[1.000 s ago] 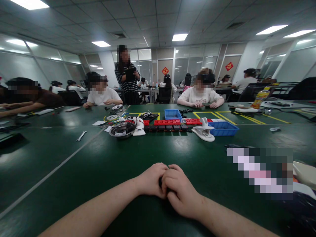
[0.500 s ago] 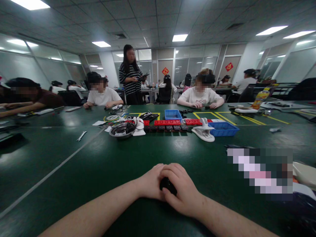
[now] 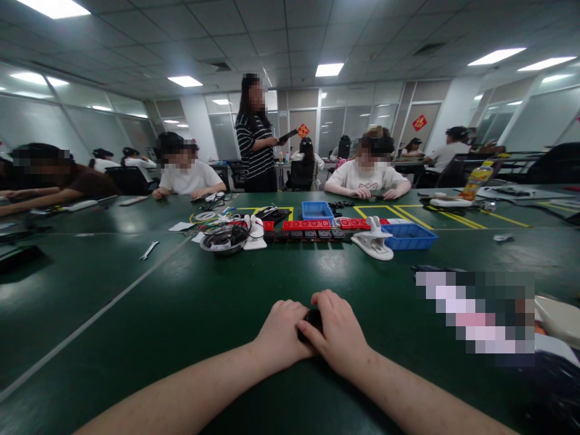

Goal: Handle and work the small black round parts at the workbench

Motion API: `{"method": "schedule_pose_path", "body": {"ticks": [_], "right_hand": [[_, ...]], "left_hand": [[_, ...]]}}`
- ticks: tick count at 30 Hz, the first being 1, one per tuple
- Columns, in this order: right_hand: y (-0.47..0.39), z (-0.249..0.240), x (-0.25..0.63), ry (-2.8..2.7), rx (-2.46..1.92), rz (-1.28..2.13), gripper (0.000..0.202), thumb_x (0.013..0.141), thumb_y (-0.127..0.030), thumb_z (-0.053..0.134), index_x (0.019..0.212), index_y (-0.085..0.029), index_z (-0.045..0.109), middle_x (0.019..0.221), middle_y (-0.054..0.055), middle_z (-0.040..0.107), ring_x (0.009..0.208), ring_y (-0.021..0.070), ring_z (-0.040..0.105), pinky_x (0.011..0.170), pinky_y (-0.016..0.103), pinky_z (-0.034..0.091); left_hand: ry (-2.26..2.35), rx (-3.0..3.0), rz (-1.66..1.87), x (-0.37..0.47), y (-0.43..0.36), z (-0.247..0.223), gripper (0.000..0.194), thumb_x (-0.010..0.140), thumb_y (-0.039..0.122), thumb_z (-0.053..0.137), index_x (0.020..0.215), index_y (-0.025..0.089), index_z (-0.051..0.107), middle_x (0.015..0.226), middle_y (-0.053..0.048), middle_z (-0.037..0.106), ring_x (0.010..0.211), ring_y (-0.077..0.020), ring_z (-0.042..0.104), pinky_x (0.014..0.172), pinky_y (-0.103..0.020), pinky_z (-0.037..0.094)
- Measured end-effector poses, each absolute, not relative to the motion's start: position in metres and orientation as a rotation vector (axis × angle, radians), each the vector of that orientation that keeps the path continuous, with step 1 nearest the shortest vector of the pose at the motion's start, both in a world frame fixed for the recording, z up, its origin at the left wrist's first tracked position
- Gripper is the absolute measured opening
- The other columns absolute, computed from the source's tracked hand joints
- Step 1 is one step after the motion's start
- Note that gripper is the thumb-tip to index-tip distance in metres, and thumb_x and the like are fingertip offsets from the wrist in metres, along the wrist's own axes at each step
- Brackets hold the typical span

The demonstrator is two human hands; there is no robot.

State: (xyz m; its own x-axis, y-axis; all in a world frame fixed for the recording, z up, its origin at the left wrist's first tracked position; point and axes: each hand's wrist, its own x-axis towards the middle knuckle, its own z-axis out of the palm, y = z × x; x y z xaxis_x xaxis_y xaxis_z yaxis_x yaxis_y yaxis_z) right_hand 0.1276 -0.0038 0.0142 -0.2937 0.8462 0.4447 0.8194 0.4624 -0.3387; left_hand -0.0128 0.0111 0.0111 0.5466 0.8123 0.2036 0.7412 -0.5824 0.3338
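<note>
A small black rounded object (image 3: 313, 319) sits between my hands, low over the green table; most of it is hidden, so its kind is unclear. My left hand (image 3: 281, 329) wraps its left side, fingers curled and partly out of sight. From the right, my right hand (image 3: 341, 329) curves round the same object, with the thumb lying across its near side and the fingers bent over the far side. Both forearms reach in from the bottom edge of the view.
Across the green table (image 3: 217, 290) stand red power strips (image 3: 306, 224), a bowl of cables (image 3: 224, 244), a white clamp stand (image 3: 375, 241), blue bins (image 3: 410, 237) and a wrench (image 3: 149, 250). A drink bottle (image 3: 478, 180) is farther right. Several people sit around; one person stands holding a tablet.
My right hand has shifted slightly right and its fingers have lifted off my left hand, showing more of my left knuckles. The standing person has moved right.
</note>
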Motion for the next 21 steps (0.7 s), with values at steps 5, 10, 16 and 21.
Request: {"method": "schedule_pose_path", "body": {"ticks": [5,10,16,21], "right_hand": [[-0.004,0.018,0.126,-2.179,-1.399,0.111,0.020,0.074,-0.034,0.059,0.081,-0.017,0.052,0.080,0.004,0.053,0.076,0.0203,0.049,0.068,0.034,0.039],[-0.004,0.021,0.127,-2.182,-1.306,0.222,0.012,0.072,-0.026,0.058,0.080,-0.018,0.054,0.081,0.004,0.054,0.077,0.0196,0.049,0.070,0.035,0.039],[-0.008,0.025,0.130,-2.232,-0.945,0.303,0.018,0.061,-0.010,0.042,0.073,-0.019,0.052,0.075,0.002,0.056,0.077,0.0166,0.051,0.082,0.039,0.037],[-0.015,0.022,0.129,-2.317,-0.613,0.272,0.016,0.063,-0.010,0.036,0.058,-0.020,0.048,0.060,-0.002,0.055,0.066,0.0128,0.054,0.100,0.043,0.022]], "left_hand": [[1.233,2.557,0.512,-0.016,0.019,0.006,0.030,0.060,0.038,0.067,0.075,0.017,0.052,0.075,-0.001,0.055,0.074,-0.0191,0.052,0.070,-0.030,0.041],[1.037,2.507,0.472,-0.022,0.029,0.002,0.025,0.063,0.032,0.067,0.079,0.017,0.054,0.076,0.000,0.055,0.073,-0.0169,0.052,0.066,-0.025,0.041],[0.880,2.507,0.454,-0.027,0.034,0.001,0.022,0.058,0.024,0.069,0.072,0.016,0.054,0.073,0.003,0.055,0.069,-0.0148,0.052,0.068,-0.024,0.040],[0.784,2.539,0.370,-0.024,0.033,0.002,0.019,0.059,0.027,0.069,0.072,0.018,0.058,0.081,0.001,0.059,0.081,-0.0194,0.055,0.079,-0.029,0.039]]}}
